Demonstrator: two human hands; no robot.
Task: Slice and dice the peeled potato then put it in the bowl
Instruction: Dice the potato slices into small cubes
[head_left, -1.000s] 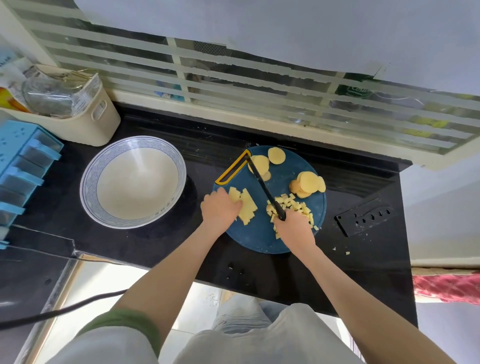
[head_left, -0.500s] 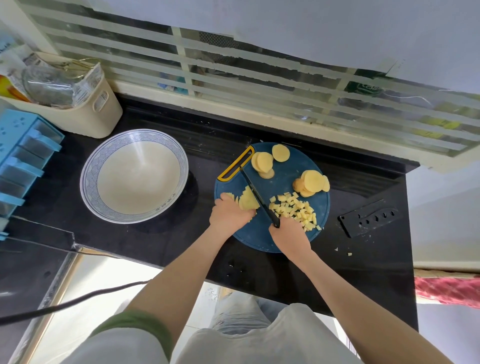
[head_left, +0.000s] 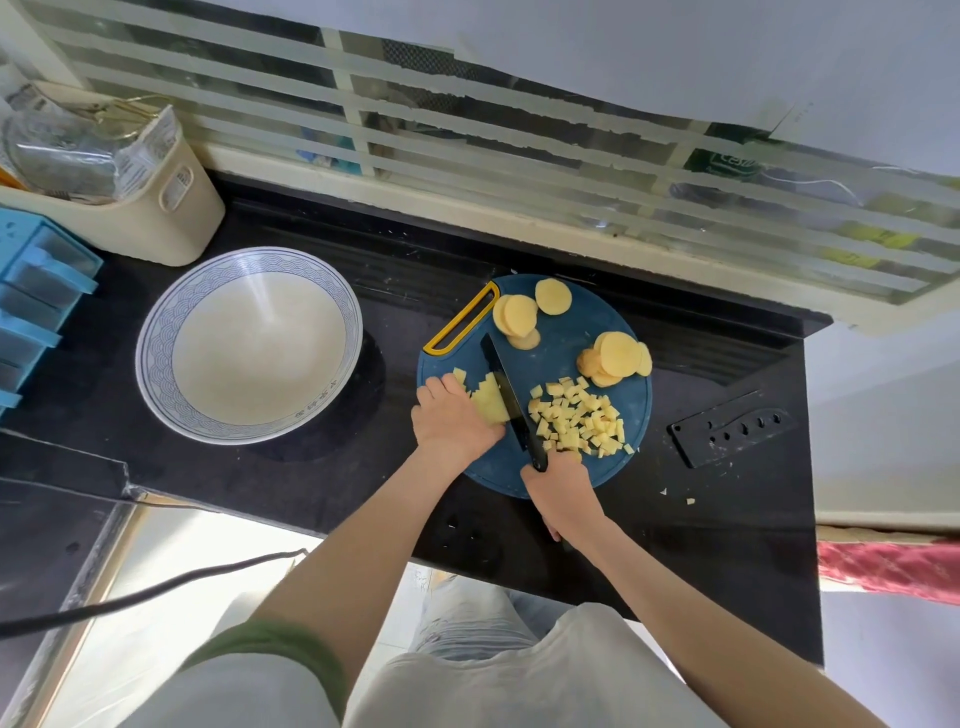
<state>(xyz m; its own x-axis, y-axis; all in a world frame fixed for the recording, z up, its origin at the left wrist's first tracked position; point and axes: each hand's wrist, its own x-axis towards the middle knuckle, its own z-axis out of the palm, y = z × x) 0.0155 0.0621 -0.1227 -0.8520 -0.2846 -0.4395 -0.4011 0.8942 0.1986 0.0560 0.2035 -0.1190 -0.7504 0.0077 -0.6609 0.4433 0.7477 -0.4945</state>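
Overhead view of a dicing station; all positions are given relative to the cutting board.

Black countertop (head_left: 311, 467): carries the board and everything below.

Bowl (head_left: 156, 332): white with a blue-patterned rim, standing left of the board and apart from it.

Cutting board (head_left: 566, 358): round, dark blue, with a yellow-edged handle slot at its upper left.

Cream basket (head_left: 156, 228): far to the board's upper left, beyond the bowl.

Knife sheath (head_left: 727, 431): black and perforated, lying flat just right of the board.

Left hand (head_left: 452, 421): over the board's left edge, fingers curled down and holding the potato strips (head_left: 491, 400) in place.

Right hand (head_left: 561, 488): at the board's near edge, clenched around the handle of the knife (head_left: 506, 395). The black blade runs diagonally across the board's centre, directly against the right side of the strips.

Diced potato (head_left: 576, 415): a loose pile of cubes on the board's right half, right of the blade.

Potato slices (head_left: 615, 356): an overlapping stack of rounds on the board's right, behind the dice; further rounds (head_left: 519, 314) lie at its far edge beside the handle slot.

Potato crumbs (head_left: 691, 501): off the board to its lower right.
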